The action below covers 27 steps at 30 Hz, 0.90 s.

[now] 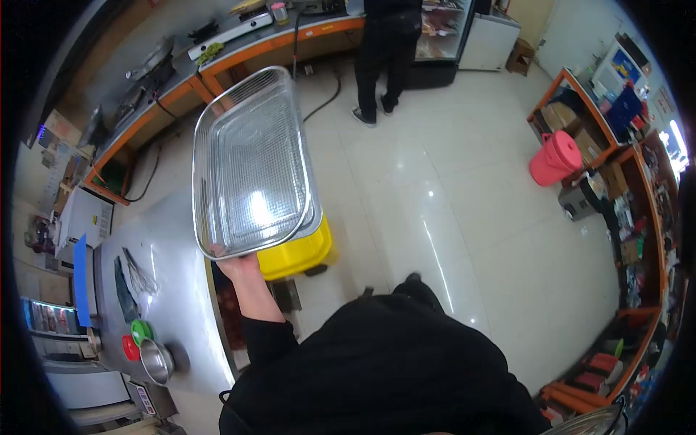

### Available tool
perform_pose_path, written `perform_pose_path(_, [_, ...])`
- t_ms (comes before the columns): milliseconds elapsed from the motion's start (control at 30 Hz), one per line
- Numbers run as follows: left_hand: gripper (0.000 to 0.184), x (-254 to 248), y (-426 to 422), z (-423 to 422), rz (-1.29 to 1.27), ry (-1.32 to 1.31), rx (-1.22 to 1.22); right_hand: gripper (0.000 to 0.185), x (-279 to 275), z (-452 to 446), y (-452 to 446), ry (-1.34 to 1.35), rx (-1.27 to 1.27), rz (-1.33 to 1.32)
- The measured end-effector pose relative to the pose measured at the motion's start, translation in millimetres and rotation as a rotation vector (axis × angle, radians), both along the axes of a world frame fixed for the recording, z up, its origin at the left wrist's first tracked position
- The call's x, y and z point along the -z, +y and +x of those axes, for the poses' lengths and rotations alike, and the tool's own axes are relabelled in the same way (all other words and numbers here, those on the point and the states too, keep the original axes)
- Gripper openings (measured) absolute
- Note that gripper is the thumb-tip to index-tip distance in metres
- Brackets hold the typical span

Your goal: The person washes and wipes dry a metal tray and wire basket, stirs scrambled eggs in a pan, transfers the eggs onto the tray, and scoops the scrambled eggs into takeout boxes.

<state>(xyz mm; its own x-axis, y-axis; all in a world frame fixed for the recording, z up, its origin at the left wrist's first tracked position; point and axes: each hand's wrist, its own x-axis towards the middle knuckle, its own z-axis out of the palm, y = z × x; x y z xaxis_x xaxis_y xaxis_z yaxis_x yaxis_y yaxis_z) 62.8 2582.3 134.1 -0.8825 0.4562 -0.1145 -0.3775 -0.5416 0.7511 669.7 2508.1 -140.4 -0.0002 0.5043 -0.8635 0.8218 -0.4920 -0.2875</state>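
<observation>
My left hand (239, 265) grips the near end of a rectangular metal mesh basket (254, 163), its fingers partly hidden under the rim. The basket seems to be nested with a metal tray, whose edge shows along its right side. Both are held up, tilted, over the floor beside the steel table (181, 319). Below the basket is a yellow bin (301, 254). My right hand does not show; at the bottom right edge there is part of a shiny metal object (598, 420).
A whisk (141, 275), a green container (141, 332), a red container (130, 348) and a steel bowl (156, 361) are on the table. A person (388, 54) stands ahead near a glass-door fridge (439, 32). A pink bucket (555, 158) is at right by shelves (656, 239).
</observation>
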Motion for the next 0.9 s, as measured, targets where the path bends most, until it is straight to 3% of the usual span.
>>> perform_pose_path(100, [0.065,-14.6,71.2,-9.0,0.053,-0.136,-0.112,0.048,18.1,-12.3,78.9,0.040,0.021,-0.068])
perform_pose_path(200, [0.063,19.6,115.0,-37.4,-0.007,-0.096,-0.180,0.054,34.0,-28.1,172.4,0.082,-0.011,-0.089])
perform_pose_path(367, [0.071,-17.8,192.3,-22.3,0.069,-0.119,-0.329,0.063,37.6,-81.8,365.1,0.198,-0.084,-0.132])
perform_pose_path(433, [0.071,2.0,199.3,-36.3,-0.208,0.097,-0.352,0.067,36.9,-115.1,436.2,0.235,-0.086,-0.207])
perform_pose_path(500, [0.076,33.8,209.0,-63.0,0.061,-0.113,-0.409,0.071,33.6,-155.8,503.2,0.273,-0.049,-0.304])
perform_pose_path(567, [0.080,56.2,223.3,-72.1,0.013,0.003,-0.412,0.075,30.4,-206.2,569.9,0.327,0.046,-0.466])
perform_pose_path(633, [0.083,82.5,231.5,-91.9,0.115,-0.102,-0.426,0.079,22.9,-262.5,634.6,0.342,0.147,-0.639])
perform_pose_path(700, [0.082,112.0,239.5,-128.2,0.091,-0.038,-0.408,0.083,10.9,-333.7,692.6,0.400,0.214,-0.744])
perform_pose_path(733, [0.081,106.0,261.1,-143.8,0.070,-0.039,-0.436,0.078,-26.0,-384.3,719.9,0.408,0.117,-0.581])
perform_pose_path(800, [0.081,91.1,306.0,-174.3,0.025,-0.042,-0.490,0.066,-26.3,-454.5,774.2,0.810,0.230,-0.337])
perform_pose_path(900, [0.072,94.9,355.1,-248.1,0.027,-0.050,-0.457,0.050,-72.1,-558.1,840.6,0.968,0.321,-0.172])
